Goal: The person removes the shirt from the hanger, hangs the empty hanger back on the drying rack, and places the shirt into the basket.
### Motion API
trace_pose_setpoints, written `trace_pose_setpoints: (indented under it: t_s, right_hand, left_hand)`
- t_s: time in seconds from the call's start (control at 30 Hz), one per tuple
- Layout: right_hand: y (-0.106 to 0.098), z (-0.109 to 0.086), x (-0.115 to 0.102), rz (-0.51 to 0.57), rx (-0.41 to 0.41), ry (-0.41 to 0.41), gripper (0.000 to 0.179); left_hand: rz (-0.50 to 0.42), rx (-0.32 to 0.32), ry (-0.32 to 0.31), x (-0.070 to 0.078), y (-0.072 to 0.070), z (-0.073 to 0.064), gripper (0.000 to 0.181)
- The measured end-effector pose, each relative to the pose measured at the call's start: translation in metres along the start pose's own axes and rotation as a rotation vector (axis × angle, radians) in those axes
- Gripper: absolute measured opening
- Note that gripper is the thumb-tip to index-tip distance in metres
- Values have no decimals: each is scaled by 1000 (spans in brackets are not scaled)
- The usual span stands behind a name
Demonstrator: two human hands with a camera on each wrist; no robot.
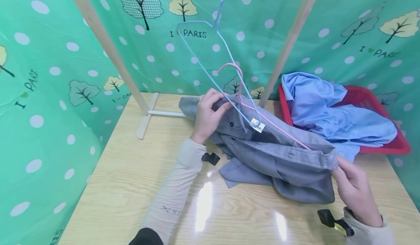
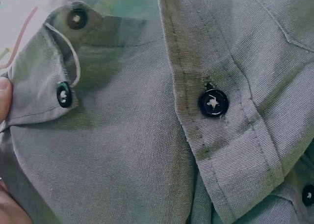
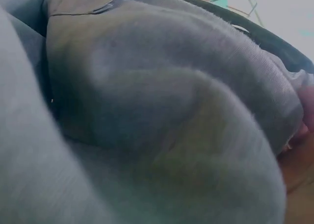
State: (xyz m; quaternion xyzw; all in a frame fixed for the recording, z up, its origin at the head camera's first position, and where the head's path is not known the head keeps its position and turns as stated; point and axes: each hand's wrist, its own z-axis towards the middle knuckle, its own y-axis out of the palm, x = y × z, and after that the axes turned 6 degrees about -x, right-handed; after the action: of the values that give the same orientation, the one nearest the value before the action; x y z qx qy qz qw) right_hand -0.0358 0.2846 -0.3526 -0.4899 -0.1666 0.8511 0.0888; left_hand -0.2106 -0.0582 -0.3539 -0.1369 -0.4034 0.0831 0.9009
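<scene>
The left hand [image 1: 208, 115] and right hand [image 1: 356, 192] hold a gray shirt [image 1: 295, 168] with a pink hanger [image 1: 269, 119] partly inside.

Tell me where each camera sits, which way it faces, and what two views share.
Head: worn on the head, facing forward and down at the gray shirt and red basket; left hand, right hand and sleeves show.
Left wrist: on that wrist, facing the shirt's buttons; fingers show at the left edge.
Right wrist: on that wrist, facing the shirt's folds; part of that hand shows at the right edge.
Head and left wrist share the buttons.
</scene>
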Motion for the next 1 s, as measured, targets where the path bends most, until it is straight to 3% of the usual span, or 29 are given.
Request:
trace_pose_setpoints:
  t_s: [0.07, 0.17, 0.3, 0.4, 0.67, 0.9, 1.0]
  right_hand:
    - [0, 3, -2, 62, -7, 12, 37]
    - [3, 8, -7, 50, 51, 79, 40]
    - [9, 18, -19, -219, 127, 262, 29]
    - [15, 26, -22, -311, 149, 323, 31]
    - [30, 38, -26, -421, 269, 344, 42]
    - [37, 40, -29, -491, 318, 388, 9]
    - [38, 37, -29, -505, 336, 417, 13]
  left_hand:
    - [0, -6, 2, 0, -2, 0, 19]
    - [5, -5, 6, 0, -4, 0, 20]
    - [15, -3, 16, 2, -4, -1, 20]
    - [21, 2, 44, 4, -2, -3, 21]
    - [27, 35, 95, 2, 2, -6, 25]
    - [-3, 81, 73, 0, 2, -6, 24]
    - [-10, 128, 50, -2, 1, -6, 23]
